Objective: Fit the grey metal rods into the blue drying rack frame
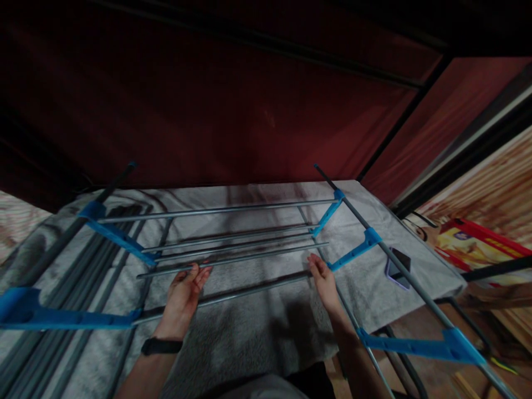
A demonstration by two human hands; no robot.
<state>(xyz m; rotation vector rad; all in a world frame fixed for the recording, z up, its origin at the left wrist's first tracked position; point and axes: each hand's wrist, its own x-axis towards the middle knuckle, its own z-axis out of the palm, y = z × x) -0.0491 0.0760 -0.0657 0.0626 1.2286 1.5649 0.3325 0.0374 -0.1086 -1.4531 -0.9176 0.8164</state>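
Grey metal, thin rod point(257, 256): lies aslant above the blanket point(241, 343), its left portion pinched between thumb and fingers of the left hand point(187, 285), its left end jutting past them; its right end unattached, just beyond the fingertips of the right hand point(322, 277); right fingers bent, beside the right end of a lower rod point(253, 290), whether gripping it cannot be told.

Markings: red-and-yellow box point(482, 249) at far right, lettering too blurred to read; no brand legible.

Surroundings: blue plastic brackets point(415, 346) along both side tubes point(428, 299), further crossbars point(220, 211) spanning between them beyond the hands; bundle of dark grey tubes point(89, 269) at left, partly behind the left-hand brackets; phone point(399, 269) in a purple-edged case, on the blanket beside the right side tube, which partly covers it; black wristband point(162, 346) on the left wrist; dark red fabric panel point(249, 122) behind.

Obstructions: left hand and wrist cover part of the lower rod; right forearm crosses in front of the frame's right side.
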